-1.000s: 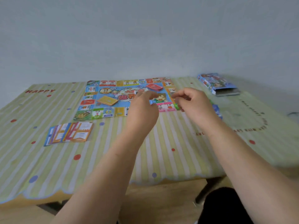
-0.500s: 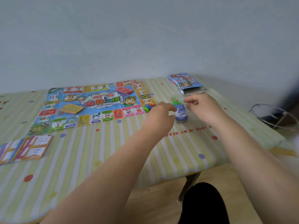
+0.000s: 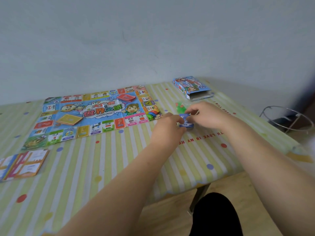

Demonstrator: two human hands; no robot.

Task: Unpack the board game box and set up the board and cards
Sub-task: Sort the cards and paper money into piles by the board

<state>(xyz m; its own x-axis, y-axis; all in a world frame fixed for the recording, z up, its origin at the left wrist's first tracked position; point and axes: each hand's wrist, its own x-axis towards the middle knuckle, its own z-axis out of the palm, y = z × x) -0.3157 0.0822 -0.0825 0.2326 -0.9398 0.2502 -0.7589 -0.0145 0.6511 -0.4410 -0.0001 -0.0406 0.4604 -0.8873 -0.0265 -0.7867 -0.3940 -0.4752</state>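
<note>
The colourful game board (image 3: pixel 95 116) lies unfolded on the striped tablecloth. On it rest a red card stack (image 3: pixel 126 97), a yellow card stack (image 3: pixel 69 119), a die (image 3: pixel 105 106) and coloured tokens (image 3: pixel 152 113). To the board's right, a small blue stack of play money (image 3: pixel 185 120) sits on the cloth. My left hand (image 3: pixel 167 128) pinches its left side and my right hand (image 3: pixel 206 114) grips its right side. Green pieces in a clear bag (image 3: pixel 180 106) lie just behind. The opened game box (image 3: pixel 191 86) lies at the back right.
A fanned row of cards (image 3: pixel 23 165) lies at the left near the table's front edge. A round wire stand (image 3: pixel 288 119) sits on the floor to the right of the table (image 3: pixel 102 176). A wall runs behind.
Both hands have left the board's front edge and shifted right to the blue money stack, which they now hold. The view has turned rightward.
</note>
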